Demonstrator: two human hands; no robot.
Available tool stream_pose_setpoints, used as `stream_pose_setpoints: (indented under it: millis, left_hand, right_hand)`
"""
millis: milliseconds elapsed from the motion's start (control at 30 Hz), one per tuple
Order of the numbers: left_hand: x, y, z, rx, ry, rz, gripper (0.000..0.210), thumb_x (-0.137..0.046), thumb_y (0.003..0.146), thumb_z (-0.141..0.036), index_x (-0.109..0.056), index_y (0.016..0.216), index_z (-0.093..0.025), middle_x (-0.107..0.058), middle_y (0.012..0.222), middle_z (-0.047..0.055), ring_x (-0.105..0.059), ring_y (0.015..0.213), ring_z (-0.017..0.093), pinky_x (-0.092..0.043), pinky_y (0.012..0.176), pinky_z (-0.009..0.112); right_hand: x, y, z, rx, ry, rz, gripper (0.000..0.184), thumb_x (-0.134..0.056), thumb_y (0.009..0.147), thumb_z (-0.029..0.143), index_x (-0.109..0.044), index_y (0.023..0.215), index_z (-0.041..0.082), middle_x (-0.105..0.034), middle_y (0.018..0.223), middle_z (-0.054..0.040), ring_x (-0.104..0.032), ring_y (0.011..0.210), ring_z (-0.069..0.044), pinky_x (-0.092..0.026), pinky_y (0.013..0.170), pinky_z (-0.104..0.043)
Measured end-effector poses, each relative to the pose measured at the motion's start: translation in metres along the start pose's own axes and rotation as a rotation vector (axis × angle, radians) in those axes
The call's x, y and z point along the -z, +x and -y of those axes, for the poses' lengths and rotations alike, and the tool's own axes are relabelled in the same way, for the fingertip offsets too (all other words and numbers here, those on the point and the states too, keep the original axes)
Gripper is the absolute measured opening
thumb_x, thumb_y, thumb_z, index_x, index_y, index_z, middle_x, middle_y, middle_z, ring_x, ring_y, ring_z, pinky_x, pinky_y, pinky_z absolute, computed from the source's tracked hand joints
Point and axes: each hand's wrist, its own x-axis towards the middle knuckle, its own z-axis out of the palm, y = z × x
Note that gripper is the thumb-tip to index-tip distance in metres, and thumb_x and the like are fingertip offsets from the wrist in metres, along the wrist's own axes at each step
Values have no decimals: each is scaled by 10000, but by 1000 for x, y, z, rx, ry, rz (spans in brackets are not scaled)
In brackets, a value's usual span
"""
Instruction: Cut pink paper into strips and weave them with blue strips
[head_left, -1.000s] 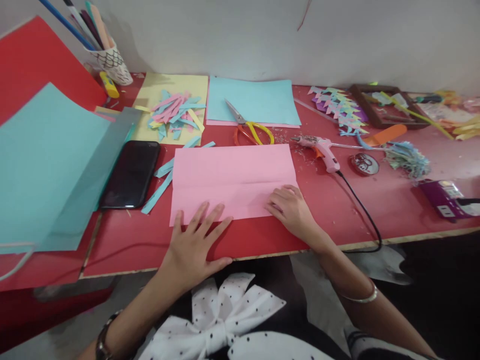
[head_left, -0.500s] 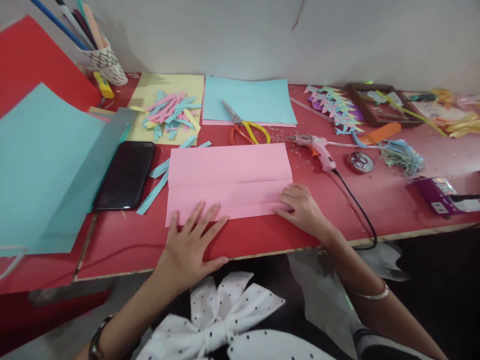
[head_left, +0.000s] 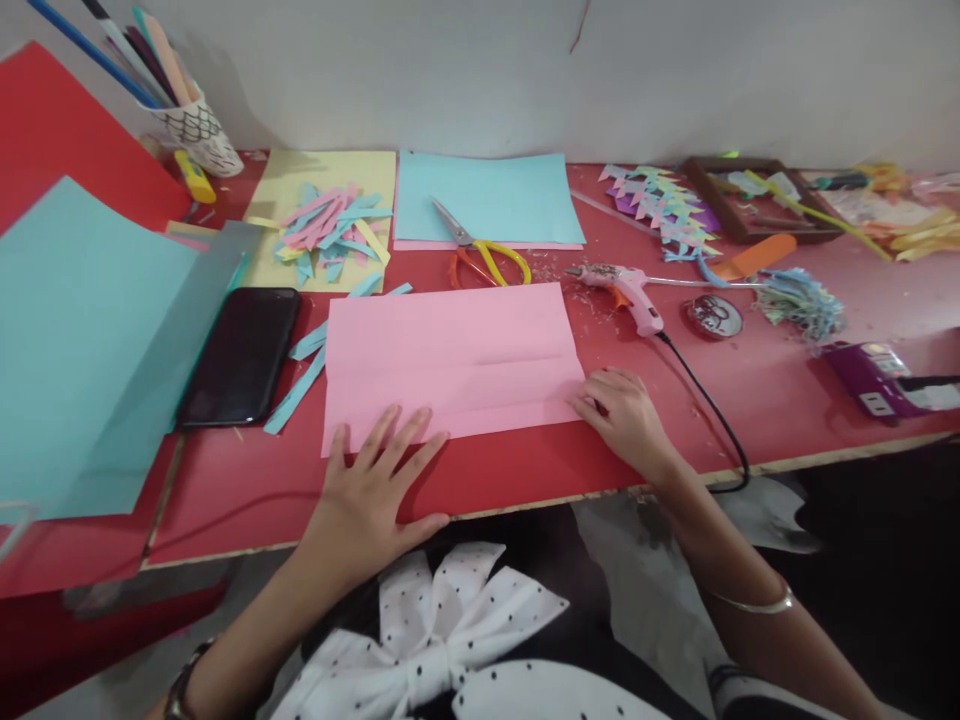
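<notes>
A pink paper sheet (head_left: 442, 330) with crosswise creases lies on the red table in front of me. My left hand (head_left: 371, 480) rests flat on its lower left edge, fingers spread and the thumb out toward the table's edge. At the sheet's lower right corner is my right hand (head_left: 619, 415), its fingers curled in and the tips pinching the paper's edge. Scissors (head_left: 487, 255) with yellow and orange handles lie just behind the sheet, partly over blue paper (head_left: 487, 195). A pink glue gun (head_left: 626, 290) lies to the right.
To the left are a black phone (head_left: 240, 355), blue paper strips (head_left: 300, 385) and a large blue sheet (head_left: 82, 350). A pile of cut strips (head_left: 334, 230) lies on yellow paper (head_left: 262, 200). A pen cup (head_left: 199, 130), brown tray (head_left: 731, 225) and purple power box (head_left: 870, 380) stand around.
My right hand has slid rightward along the pink sheet to its right edge. My left hand stays flat on the paper. The view has shifted slightly.
</notes>
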Motion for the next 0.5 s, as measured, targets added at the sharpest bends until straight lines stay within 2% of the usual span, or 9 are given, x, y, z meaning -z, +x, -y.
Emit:
stream_pose_setpoints:
  millis: [167, 300, 400, 500]
  left_hand:
    - [1, 6, -7, 3, 2, 24, 724, -261, 795, -651, -343, 1331, -172, -414, 1355, 118, -320, 1258, 302, -75, 1038, 541]
    - [1, 26, -24, -65, -83, 90, 788, -251, 776, -685, -288, 1353, -150, -369, 1386, 101, -308, 1273, 251, -111, 1066, 486]
    - [-1, 48, -42, -149, -173, 159, 804, -223, 774, -697, -231, 1369, -157, -298, 1424, 74, -246, 1304, 246, -125, 1056, 540]
    - [-5, 67, -59, -168, -221, 174, 803, -198, 781, -692, -192, 1377, -155, -273, 1434, 71, -208, 1316, 262, -122, 1036, 598]
  right_hand:
    - [0, -1, 0, 6, -24, 10, 332, -360, 858, 271, -388, 535, 197, -445, 553, 4, -410, 570, -135, -306, 665, -280]
    - [-2, -1, 1, 14, -41, -16, 319, -364, 848, 249, -382, 533, 196, -442, 549, 6, -410, 566, -136, -308, 671, -279]
    - [-3, -1, 1, 17, -58, -29, 307, -374, 843, 245, -397, 541, 196, -452, 556, 5, -422, 578, -139, -306, 677, -280]
    - [-4, -2, 1, 20, -69, -40, 307, -377, 846, 248, -415, 546, 197, -464, 561, 2, -429, 582, -142, -304, 673, -281]
